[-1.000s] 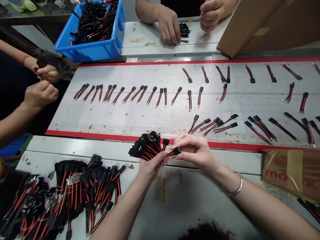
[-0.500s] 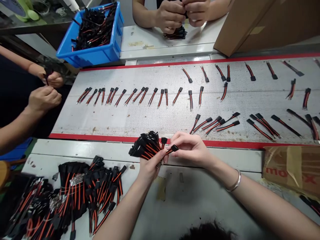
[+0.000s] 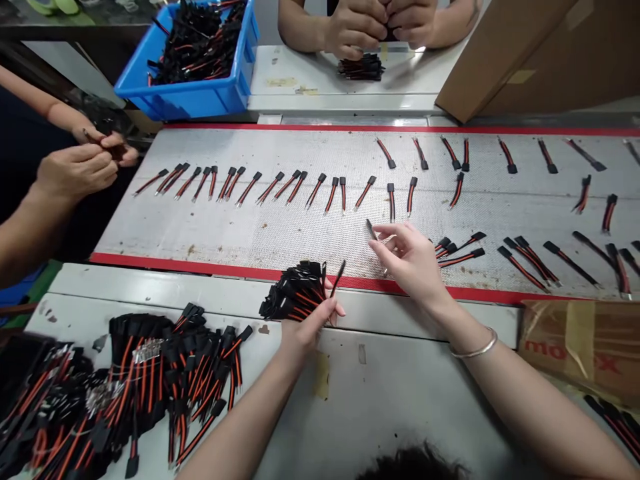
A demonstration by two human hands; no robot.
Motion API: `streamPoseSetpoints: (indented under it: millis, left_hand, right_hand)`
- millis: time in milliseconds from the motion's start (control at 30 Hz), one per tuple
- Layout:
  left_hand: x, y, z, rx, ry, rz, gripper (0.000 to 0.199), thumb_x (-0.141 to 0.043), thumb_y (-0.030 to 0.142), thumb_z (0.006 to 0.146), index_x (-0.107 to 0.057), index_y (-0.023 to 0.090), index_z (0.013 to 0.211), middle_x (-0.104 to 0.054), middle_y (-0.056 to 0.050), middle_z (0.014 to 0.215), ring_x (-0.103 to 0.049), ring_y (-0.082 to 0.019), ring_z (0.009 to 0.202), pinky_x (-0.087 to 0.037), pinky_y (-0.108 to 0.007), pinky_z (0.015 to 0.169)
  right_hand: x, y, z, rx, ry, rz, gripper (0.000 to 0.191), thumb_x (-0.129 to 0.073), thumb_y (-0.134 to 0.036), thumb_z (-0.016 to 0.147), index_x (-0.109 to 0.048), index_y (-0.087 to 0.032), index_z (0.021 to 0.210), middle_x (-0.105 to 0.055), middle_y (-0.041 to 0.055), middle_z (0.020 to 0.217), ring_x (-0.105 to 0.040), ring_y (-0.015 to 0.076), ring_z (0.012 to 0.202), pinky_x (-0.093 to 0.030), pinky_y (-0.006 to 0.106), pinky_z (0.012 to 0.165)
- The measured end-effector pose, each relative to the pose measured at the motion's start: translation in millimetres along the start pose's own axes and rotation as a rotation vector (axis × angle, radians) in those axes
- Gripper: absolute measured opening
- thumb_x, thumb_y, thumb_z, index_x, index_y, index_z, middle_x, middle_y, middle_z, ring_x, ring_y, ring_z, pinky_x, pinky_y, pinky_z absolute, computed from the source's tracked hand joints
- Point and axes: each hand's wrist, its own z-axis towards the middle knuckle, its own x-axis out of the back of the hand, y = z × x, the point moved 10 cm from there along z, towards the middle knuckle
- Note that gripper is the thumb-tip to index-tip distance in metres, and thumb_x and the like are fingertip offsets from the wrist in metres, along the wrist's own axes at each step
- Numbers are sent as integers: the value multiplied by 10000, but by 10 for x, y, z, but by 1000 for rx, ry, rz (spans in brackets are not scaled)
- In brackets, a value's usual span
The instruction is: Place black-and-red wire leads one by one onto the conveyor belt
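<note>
My left hand (image 3: 313,323) is closed around a bundle of short red-and-black cables (image 3: 295,293) with black connectors, near the red front edge of the mesh belt (image 3: 240,233). One cable sticks up apart from the rest at the bundle's right side. Over the belt, my right hand (image 3: 410,257) pinches a single cable (image 3: 371,230), its dark connector end showing past the fingertips. Rows of similar cables (image 3: 365,193) lie spaced out on the belt, and some (image 3: 463,257) lie just right of my right hand.
A large cable pile (image 3: 145,373) lies on the table at front left. Behind it stands a blue bin (image 3: 190,97) full of cables. Cardboard boxes (image 3: 575,347) are at right and back right (image 3: 510,60). Two people's hands work at left (image 3: 80,163) and at the back (image 3: 360,27).
My right hand has moved away from the bundle, forward and right over the belt, with a cable in its fingers. My left hand still holds the bundle. One more cable lies at the row's left end.
</note>
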Motion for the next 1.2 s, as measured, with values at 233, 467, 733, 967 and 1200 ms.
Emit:
streamPoseSetpoints:
  millis: [233,467,733,967,1200]
  left_hand:
    - [14,152,14,-131,-9,321,243,-715,425,842,-643,216,743,-628,4,673,-588,-163,641,-516,-293,658]
    - [2,205,4,-204,-35,462,340,-648,568,871,-699,236,818,-702,-31,772,-651,-219,751,-561,-355,777]
    - [75,44,-3,-85,-5,338,277,-752,498,809,-707,225,799,-701,-20,737,-662,-218,727,-552,-350,765]
    - [65,-74,1,-45,2,108,290,-707,492,848,-721,203,841,-682,-23,718,-630,-182,685,-519,-324,731]
    - [40,82,-44,-104,9,402,308,-688,410,877,-678,217,637,-708,-33,699,-677,-206,709,-542,-339,759]
  right_hand:
    - [-554,-434,-457,44,-402,524,207,-809,-253,823,-770,-160,1004,-656,42,909,-660,89,589,-578,219,490]
    - [-530,-585,-541,188,-327,450,102,-750,-176,880,-784,-165,975,-680,48,909,-686,76,548,-586,194,491]
    - [-593,-535,-526,144,-389,414,159,-777,-296,867,-789,-172,967,-677,62,923,-686,111,654,-606,247,560]
    - [-406,-147,-183,-112,-334,340,250,-604,-381,973,-595,-182,822,-656,-6,636,-578,101,459,-490,257,491]
    - [-137,-203,-56,73,-123,-145,101,-695,-225,881,-736,-148,931,-637,37,810,-550,104,584,-508,306,629]
